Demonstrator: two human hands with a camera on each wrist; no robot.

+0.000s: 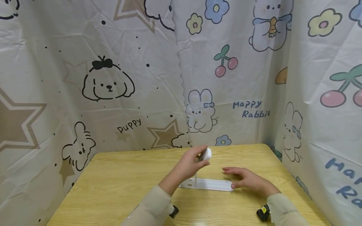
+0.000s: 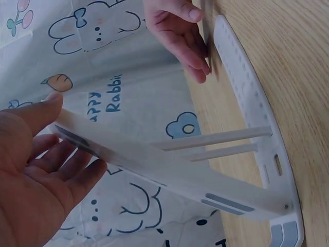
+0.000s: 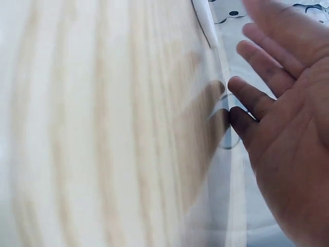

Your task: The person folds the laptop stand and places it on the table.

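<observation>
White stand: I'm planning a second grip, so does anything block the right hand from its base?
Nothing visible does. In the head view, the right hand is close beside one end of the white base; whether they touch is unclear.

One stand point(image 2: 177, 167) (two rods point(image 2: 221, 137)) — two grips point(image 1: 187, 164) point(image 1: 249, 179) — one table point(image 1: 121, 188).

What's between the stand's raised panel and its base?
Two thin struts, slanting between the raised panel and the base; the left wrist view shows both.
</observation>
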